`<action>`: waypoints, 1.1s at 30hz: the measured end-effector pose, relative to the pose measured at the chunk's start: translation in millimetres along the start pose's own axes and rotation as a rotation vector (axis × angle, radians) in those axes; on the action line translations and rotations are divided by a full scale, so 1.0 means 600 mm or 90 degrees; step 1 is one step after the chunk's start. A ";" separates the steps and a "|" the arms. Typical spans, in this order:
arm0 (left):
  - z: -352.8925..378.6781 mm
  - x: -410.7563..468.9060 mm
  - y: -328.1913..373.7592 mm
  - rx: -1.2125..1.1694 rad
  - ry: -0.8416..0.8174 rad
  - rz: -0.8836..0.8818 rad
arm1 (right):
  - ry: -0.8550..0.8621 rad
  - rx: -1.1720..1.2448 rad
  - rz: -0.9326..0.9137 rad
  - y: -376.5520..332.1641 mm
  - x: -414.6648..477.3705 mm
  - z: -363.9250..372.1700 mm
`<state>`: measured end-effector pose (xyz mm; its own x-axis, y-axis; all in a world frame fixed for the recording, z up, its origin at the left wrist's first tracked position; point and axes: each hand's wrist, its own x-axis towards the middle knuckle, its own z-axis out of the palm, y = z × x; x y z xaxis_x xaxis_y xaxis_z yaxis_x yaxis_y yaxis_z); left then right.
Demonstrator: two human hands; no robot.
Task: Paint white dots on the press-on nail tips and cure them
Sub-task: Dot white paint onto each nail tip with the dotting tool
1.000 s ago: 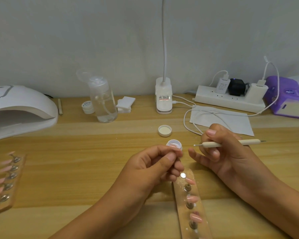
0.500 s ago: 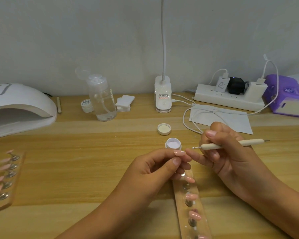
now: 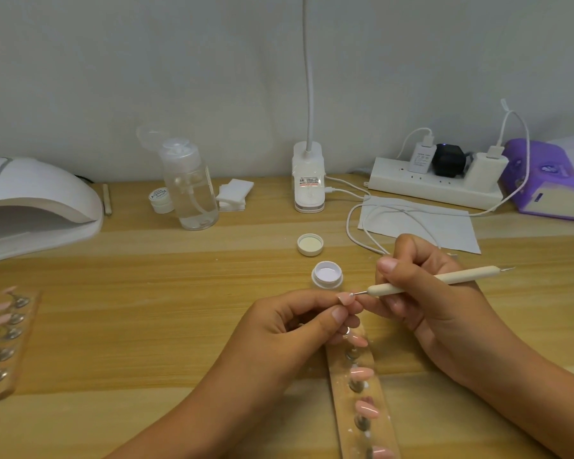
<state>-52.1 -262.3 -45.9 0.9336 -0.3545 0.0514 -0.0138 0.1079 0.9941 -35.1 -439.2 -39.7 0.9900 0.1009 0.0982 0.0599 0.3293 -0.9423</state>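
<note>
The dotting step is in hand. The left hand (image 3: 299, 329) pinches one pink nail tip (image 3: 346, 298) between thumb and fingers, raised just past the far end of the near holder strip (image 3: 342, 402). The right hand (image 3: 428, 293) holds the dotting tool (image 3: 434, 282) like a pen, fingers curled close round its shaft. The tool's metal point touches the face of the held tip, where a small white mark seems to show.

The open pot of white paint (image 3: 327, 274) stands just beyond the hands, and its lid (image 3: 310, 244) lies a little farther off. More pink tips (image 3: 362, 373) sit on pegs down the strip; I cannot tell whether they carry dots. A second strip (image 3: 10, 342) lies at the left edge, near the curing lamp (image 3: 37, 200) at the far left.

To my eye the next move calls for a light touch and a straight lift, so the dot stays round. After that the tool needs another dip in the pot. Curing has not begun, and the lamp is well apart from both hands.
</note>
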 end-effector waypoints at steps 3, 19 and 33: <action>0.002 0.000 0.002 -0.008 0.000 -0.005 | 0.005 -0.006 0.002 0.000 -0.001 0.001; 0.002 -0.001 0.005 -0.021 -0.001 -0.017 | 0.007 -0.007 0.008 0.001 0.000 0.002; 0.002 -0.001 0.005 -0.017 -0.001 -0.018 | 0.007 -0.002 0.013 0.001 -0.001 0.001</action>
<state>-53.2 -262.6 -42.9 0.9327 -0.3598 0.0238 0.0219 0.1224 0.9922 -35.9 -438.3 -39.8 0.9924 0.0969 0.0753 0.0401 0.3245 -0.9451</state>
